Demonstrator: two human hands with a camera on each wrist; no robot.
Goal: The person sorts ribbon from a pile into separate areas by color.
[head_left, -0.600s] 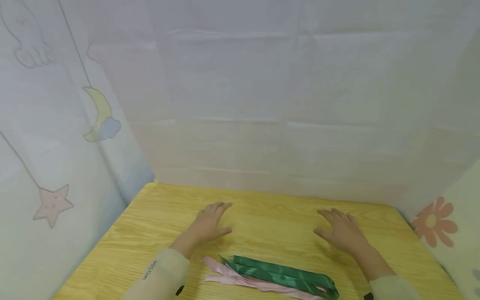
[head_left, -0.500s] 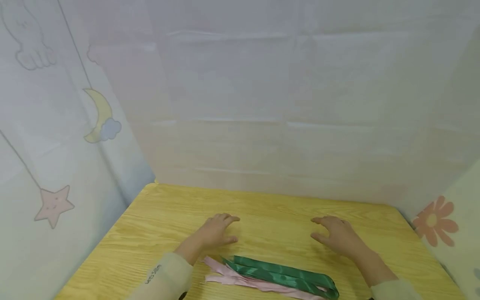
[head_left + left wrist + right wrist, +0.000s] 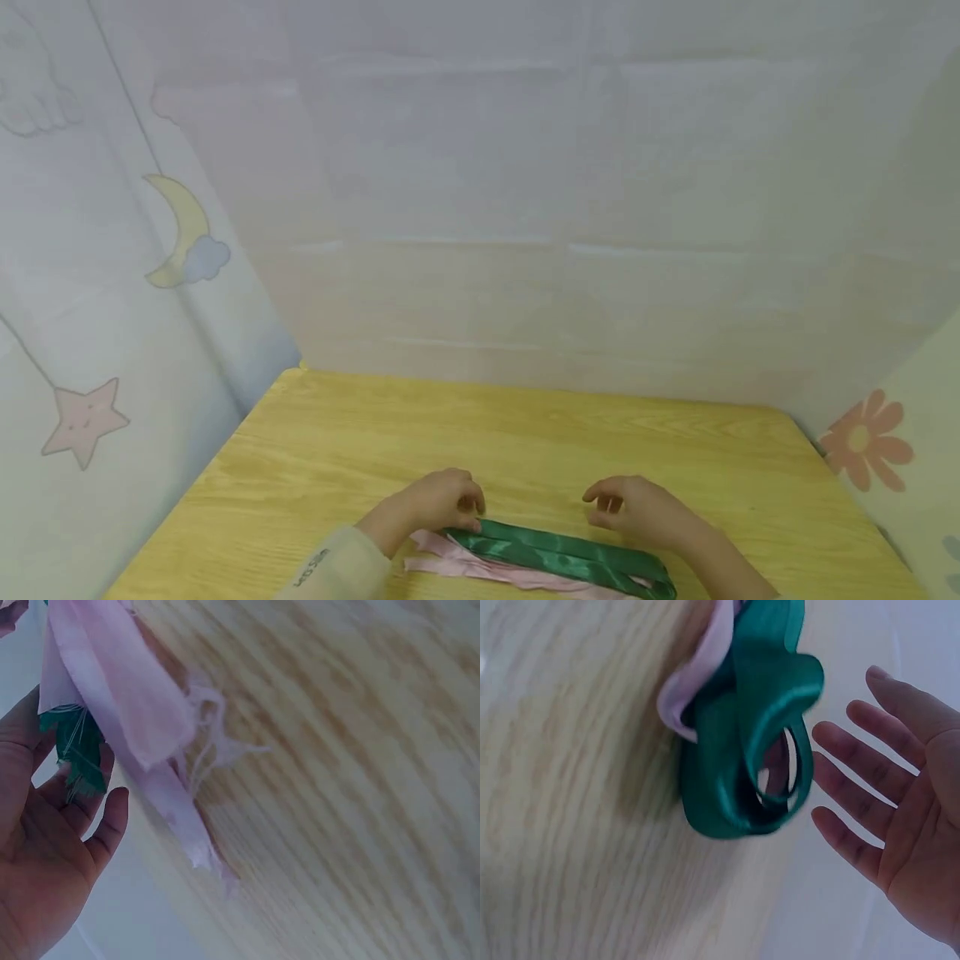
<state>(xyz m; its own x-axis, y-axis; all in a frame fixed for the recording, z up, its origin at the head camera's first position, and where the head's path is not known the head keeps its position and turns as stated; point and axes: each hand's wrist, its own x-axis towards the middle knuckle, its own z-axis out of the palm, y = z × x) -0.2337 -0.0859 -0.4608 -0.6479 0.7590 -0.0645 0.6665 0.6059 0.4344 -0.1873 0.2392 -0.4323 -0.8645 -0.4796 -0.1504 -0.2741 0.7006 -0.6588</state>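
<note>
The fingers of the left hand (image 3: 438, 502) curve about the frayed end of a long, folded green satin ribbon (image 3: 555, 552); whether they pinch it, I cannot tell. The right hand (image 3: 641, 510) holds nothing, its fingers parted and loosely bent near the ribbon's looped end. The hands probably stand towards opposite ends because so limp a length wants support at both. The ribbon lies slightly aslant across the near part of the table, doubled back seemingly for compactness, its glossy loop gaping like a ring. Partly beneath it sits a matte pink fabric strip (image 3: 450, 563), ragged, trailing loose threads. Beneath both spreads the yellow wood-grain table (image 3: 337, 450), backed by a pale, creased sheet (image 3: 450, 167).
</note>
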